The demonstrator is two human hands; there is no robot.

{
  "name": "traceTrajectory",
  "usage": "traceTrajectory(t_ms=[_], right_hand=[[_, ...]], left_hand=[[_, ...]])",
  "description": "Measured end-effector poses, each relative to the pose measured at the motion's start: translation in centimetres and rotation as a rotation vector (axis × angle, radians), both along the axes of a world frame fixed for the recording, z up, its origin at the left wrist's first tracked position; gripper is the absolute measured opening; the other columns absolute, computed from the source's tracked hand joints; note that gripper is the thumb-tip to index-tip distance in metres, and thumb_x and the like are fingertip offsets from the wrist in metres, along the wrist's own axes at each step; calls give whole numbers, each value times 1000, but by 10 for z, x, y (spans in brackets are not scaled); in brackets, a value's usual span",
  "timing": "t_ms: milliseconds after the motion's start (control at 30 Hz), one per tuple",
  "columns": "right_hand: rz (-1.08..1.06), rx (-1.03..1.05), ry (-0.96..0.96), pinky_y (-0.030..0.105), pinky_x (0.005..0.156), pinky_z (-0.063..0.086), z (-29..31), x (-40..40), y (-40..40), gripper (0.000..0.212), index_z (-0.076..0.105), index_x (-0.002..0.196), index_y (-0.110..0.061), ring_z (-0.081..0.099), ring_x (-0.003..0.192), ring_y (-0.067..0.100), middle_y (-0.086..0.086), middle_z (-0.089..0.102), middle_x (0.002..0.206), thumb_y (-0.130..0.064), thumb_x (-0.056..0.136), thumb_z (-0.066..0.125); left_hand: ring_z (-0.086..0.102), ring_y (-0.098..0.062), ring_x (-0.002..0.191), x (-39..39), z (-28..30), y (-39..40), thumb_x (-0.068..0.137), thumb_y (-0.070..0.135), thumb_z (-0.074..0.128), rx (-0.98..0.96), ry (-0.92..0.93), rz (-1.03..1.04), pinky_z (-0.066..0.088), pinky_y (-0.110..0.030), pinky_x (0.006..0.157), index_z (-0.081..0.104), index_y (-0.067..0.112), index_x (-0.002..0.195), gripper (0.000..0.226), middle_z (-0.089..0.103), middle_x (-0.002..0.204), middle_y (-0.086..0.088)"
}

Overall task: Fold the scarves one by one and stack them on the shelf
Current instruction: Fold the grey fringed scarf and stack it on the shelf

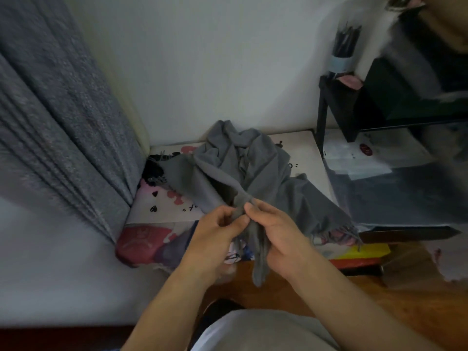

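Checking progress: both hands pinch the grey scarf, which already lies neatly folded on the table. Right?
Not quite. Both the left hand and right hand do pinch the grey scarf, but the head view shows it crumpled and unfolded on the table.

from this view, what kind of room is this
Most likely a bedroom or small home room. A heavy gray curtain hangs at the left, a low cartoon-printed table stands against the wall under a rumpled gray scarf, and a black shelf holds household clutter.

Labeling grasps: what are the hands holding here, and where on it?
Both hands, left and right, pinch the gray scarf at a bunched edge near its fringed end.
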State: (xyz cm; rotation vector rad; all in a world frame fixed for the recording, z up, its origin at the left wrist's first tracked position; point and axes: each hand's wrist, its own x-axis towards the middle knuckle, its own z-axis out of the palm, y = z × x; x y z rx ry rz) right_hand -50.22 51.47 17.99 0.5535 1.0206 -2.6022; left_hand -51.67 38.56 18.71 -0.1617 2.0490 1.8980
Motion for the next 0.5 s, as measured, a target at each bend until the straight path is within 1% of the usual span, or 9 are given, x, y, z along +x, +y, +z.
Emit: traceTrajectory(t_ms=[67, 100, 167, 200, 233, 267, 333, 433, 500], right_hand=[[52, -34, 58, 41, 91, 57, 1, 5, 8, 33, 65, 123, -5, 68, 111, 34, 22, 69, 119, 6, 93, 56], [49, -13, 79, 41, 89, 57, 0, 5, 11, 40, 65, 124, -7, 68, 111, 34, 21, 69, 119, 12, 90, 57], [-18, 145, 113, 37, 84, 58, -2, 5, 14, 43, 67, 120, -8, 70, 105, 31, 18, 72, 113, 16, 85, 62], [-55, 252, 125, 38, 84, 59, -3, 6, 15, 37, 69, 114, -8, 71, 101, 31, 17, 73, 108, 13, 84, 65], [-80, 367, 136, 41, 86, 59, -4, 6, 16, 28, 70, 108, -8, 72, 98, 31, 16, 74, 102, 9, 85, 67], [-92, 473, 150, 44, 87, 59, -5, 8, 18, 19, 72, 101, -9, 72, 95, 32, 15, 75, 96, 3, 87, 69], [-99, 669, 191, 45, 84, 58, -4, 10, 21, 4, 71, 92, -12, 71, 87, 31, 13, 74, 87, -10, 93, 68], [-113, 829, 211, 44, 66, 50, -3, 15, 24, 29, 61, 83, -6, 58, 69, 33, 15, 61, 73, -30, 100, 59], [-125, 842, 183, 38, 57, 36, -3, 18, 23, 45, 49, 74, -5, 40, 56, 20, 8, 43, 63, -41, 101, 52]], left_hand=[[71, -34, 101, 4, 1, -5, 94, 7, 65, 136, -66, 83, 56, -44, 90, 68, -1, 103, 13, 74, 100, -20], [70, -38, 99, 5, 1, -7, 94, 10, 66, 123, -47, 129, 56, -48, 89, 66, -1, 101, 14, 72, 98, -23], [64, -47, 91, 8, -2, -14, 89, 24, 71, -87, 111, 177, 53, -59, 84, 61, 2, 92, 24, 64, 91, -29], [61, -45, 84, 11, -2, -18, 89, 27, 71, -205, 200, 187, 52, -59, 80, 57, 5, 88, 26, 60, 86, -28], [58, -39, 74, 15, -1, -20, 91, 26, 70, -299, 270, 200, 51, -55, 74, 54, 7, 85, 25, 57, 81, -24], [52, -27, 65, 18, 1, -22, 94, 23, 68, -359, 316, 212, 49, -49, 68, 52, 8, 83, 24, 52, 74, -18], [43, -13, 60, 23, 4, -23, 96, 22, 65, -421, 322, 220, 43, -41, 62, 50, 9, 83, 24, 46, 68, -6], [41, -12, 60, 28, 0, -21, 97, 24, 63, -455, 284, 190, 40, -36, 61, 50, 3, 86, 27, 45, 70, -5], [39, -6, 57, 32, -3, -21, 97, 21, 63, -490, 307, 196, 39, -26, 59, 49, 5, 83, 25, 44, 69, -1]])
